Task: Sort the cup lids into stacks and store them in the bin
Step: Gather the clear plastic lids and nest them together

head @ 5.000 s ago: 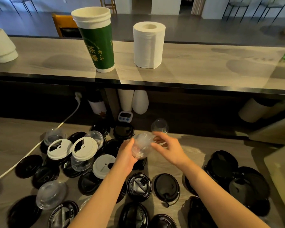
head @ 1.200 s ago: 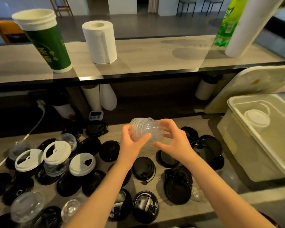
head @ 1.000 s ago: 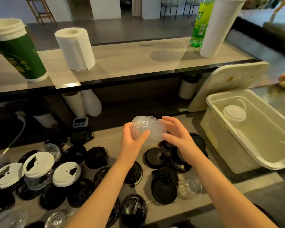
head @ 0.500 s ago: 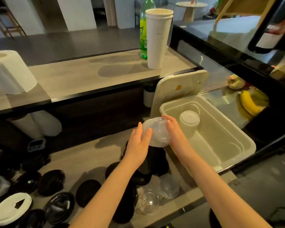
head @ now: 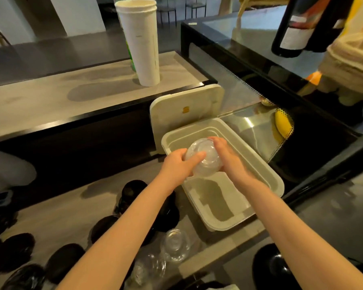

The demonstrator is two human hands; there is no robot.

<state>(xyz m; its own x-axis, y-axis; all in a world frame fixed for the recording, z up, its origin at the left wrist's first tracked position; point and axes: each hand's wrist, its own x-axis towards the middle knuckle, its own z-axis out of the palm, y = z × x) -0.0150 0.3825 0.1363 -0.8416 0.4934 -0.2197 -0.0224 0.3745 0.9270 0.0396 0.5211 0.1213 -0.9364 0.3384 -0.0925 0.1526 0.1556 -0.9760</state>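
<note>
The left grip (head: pixel 177 164), a bare hand, had its fingers and thumb curled round the left side of a nested stack of clear domed plastic cup lids (head: pixel 205 155). The right grip (head: pixel 226 158), the other bare hand, cupped the stack's right side with curled fingers. Held between both, the stack was tilted and sat above the far end of the open cream rectangular plastic bin (head: pixel 216 199). The bin's flat cream cover (head: pixel 187 114) stood upright just behind it. On the grey wooden table (head: pixel 61 210) to the left lay round black plastic lids (head: pixel 134 191), and loose clear domed lids (head: pixel 174 243) nearer the person.
</note>
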